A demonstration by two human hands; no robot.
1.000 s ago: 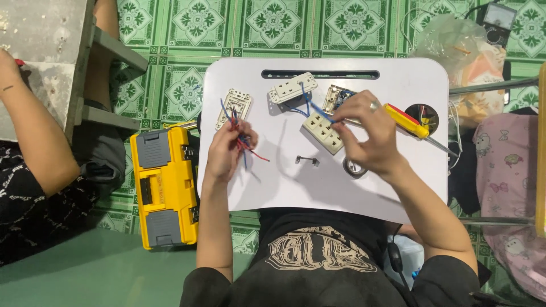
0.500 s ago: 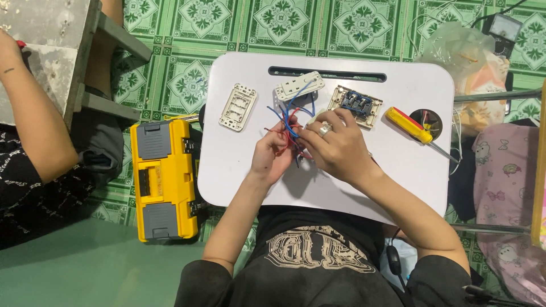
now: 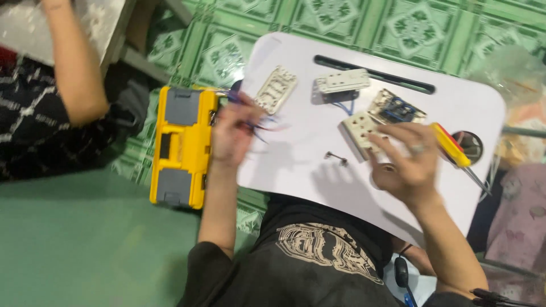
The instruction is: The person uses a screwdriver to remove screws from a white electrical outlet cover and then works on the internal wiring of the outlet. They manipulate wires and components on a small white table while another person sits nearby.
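A bundle of thin blue and red wires sticks out of a fist at the white table's left edge, blurred, its strands splaying rightward. A cream socket plate lies flat near the table's middle, tilted, apparently touched by fingertips on its right end.

The left hand is smeared by motion blur at the left edge of the white lap table, so its grip cannot be judged; the wires in it are reduced to blue and red streaks. Part of the white socket block is covered by the right hand. The small dark part mid-table is too small to be identified. A second person's arm is cut off by the top edge.
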